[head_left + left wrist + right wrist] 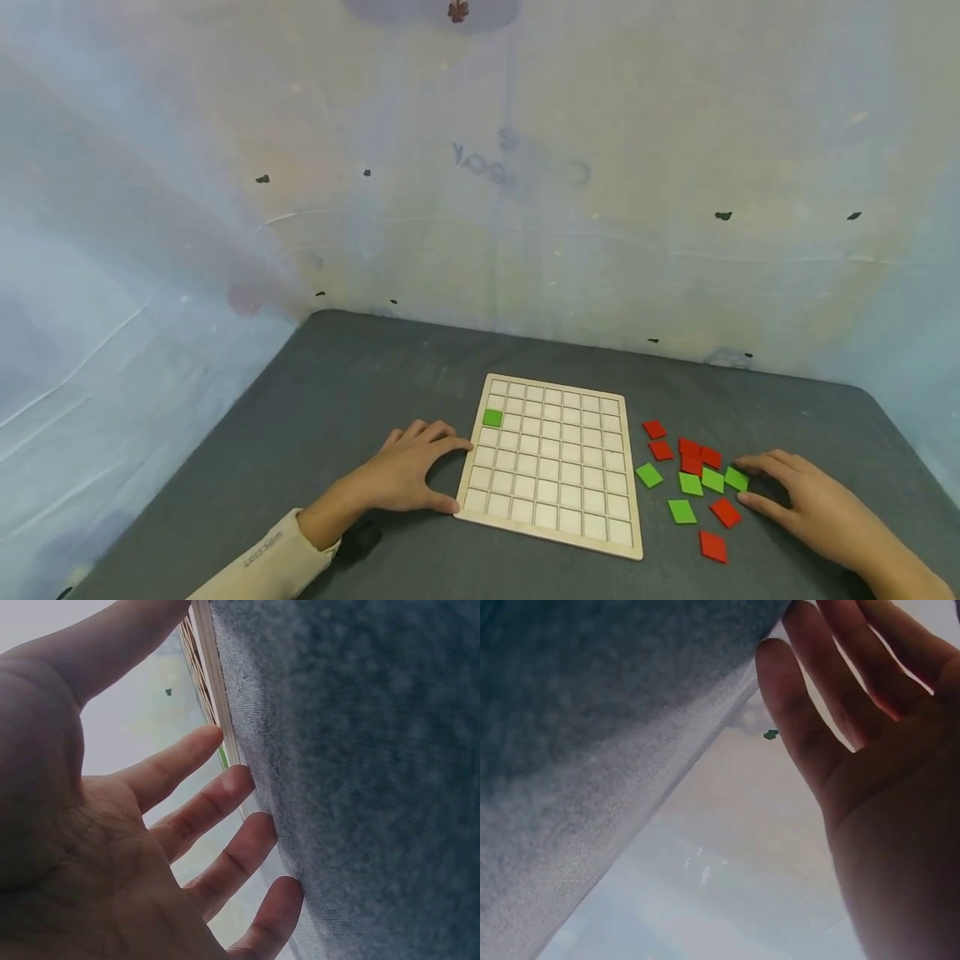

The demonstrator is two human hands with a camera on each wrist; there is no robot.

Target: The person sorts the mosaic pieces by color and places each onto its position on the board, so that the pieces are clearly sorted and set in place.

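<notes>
A pale wooden grid board [551,462] lies on the dark table, with one green square tile [492,417] in a cell of its left column. At the board's left edge, my left hand [408,471] rests with thumb and index fingertip at the rim; its spread fingers [225,859] show in the left wrist view. My right hand [813,504] is at the right end of a loose group of tiles. Its thumb and index finger reach to either side of a green tile [737,478]. In the right wrist view its fingers [795,705] look fairly straight and the tile is out of sight.
Several red tiles [725,512] and green tiles [682,512] lie scattered right of the board, some overlapping. The dark table [375,358] meets a pale hanging sheet [525,250] at the back, which also runs down the left side.
</notes>
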